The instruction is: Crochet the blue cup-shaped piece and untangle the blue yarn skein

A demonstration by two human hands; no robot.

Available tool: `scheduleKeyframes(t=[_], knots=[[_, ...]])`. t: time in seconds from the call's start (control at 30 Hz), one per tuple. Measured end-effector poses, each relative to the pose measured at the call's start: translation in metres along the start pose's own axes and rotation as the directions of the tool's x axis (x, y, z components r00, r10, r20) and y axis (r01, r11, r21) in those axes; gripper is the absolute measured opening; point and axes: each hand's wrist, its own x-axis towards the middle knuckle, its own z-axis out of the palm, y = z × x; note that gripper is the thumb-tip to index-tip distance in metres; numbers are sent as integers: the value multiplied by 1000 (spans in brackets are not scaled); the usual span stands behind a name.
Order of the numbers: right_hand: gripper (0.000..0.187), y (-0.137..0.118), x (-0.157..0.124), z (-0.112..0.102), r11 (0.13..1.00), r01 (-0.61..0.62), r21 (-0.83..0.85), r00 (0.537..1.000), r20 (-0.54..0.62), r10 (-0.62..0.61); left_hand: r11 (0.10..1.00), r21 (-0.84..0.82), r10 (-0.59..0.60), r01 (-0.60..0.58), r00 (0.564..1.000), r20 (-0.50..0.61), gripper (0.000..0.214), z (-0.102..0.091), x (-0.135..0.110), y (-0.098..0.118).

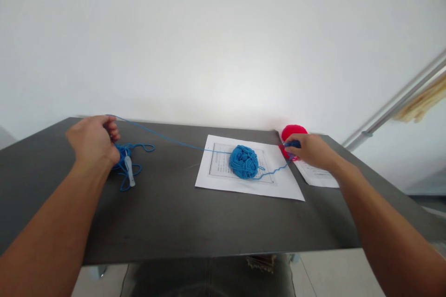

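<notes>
My left hand is closed above the left part of the table, and a blue strand of yarn runs from it to the blue yarn ball. Loose blue yarn lies just under that hand, with a crochet hook with a pale handle lying against it. My right hand has its fingers closed on a small blue yarn bundle at the right. A wavy strand links this bundle to the ball. Right behind the bundle sits red yarn, partly hidden by my fingers.
Under the ball lies a printed sheet on the dark table. More printed paper is beneath my right forearm. A white wall rises behind the table. A metal rail with cream-coloured material hangs at the right.
</notes>
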Motion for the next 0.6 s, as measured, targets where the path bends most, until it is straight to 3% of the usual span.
scheduleKeyframes(t=[0.07, 0.17, 0.23, 0.27, 0.3, 0.33, 0.4, 0.47, 0.5, 0.57, 0.6], knots=[[29, -7, -2, 8, 997, 23, -74, 999, 28, -21, 997, 68, -10, 21, 987, -161, 23, -1, 1, 4], [63, -27, -15, 15, 993, 69, -97, 998, 7, -69, 981, 195, 76, 0, 921, -383, 40, -2, -3, 12], [86, -47, -29, 23, 991, 125, -57, 992, 16, -124, 941, 325, 227, -98, 895, -385, 54, 4, -12, 21], [96, -57, -37, 28, 987, 159, -22, 986, 46, -158, 909, 383, 297, -162, 898, -326, 57, 9, -19, 25], [102, -68, -45, 34, 983, 185, 8, 980, 78, -185, 818, 484, 410, -312, 906, -109, 54, 18, -29, 28], [108, -78, -52, 42, 979, 203, 31, 973, 109, -205, 731, 523, 429, -438, 891, 148, 48, 28, -40, 31], [116, -93, -61, 58, 971, 230, 70, 958, 158, -238, 689, 464, 351, -556, 817, 458, 35, 55, -67, 29], [105, -100, -63, 72, 961, 250, 118, 947, 178, -269, 646, 364, 230, -671, 626, 745, 42, 85, -94, 18], [92, -100, -61, 77, 953, 261, 151, 941, 178, -286, 642, 321, 188, -696, 549, 815, 49, 99, -105, 9], [65, -97, -52, 82, 930, 277, 240, 931, 170, -322, 647, 264, 108, -715, 429, 897, 54, 119, -122, -8], [56, -94, -46, 82, 915, 276, 294, 928, 167, -334, 652, 248, 82, -717, 392, 916, 47, 126, -127, -16]])
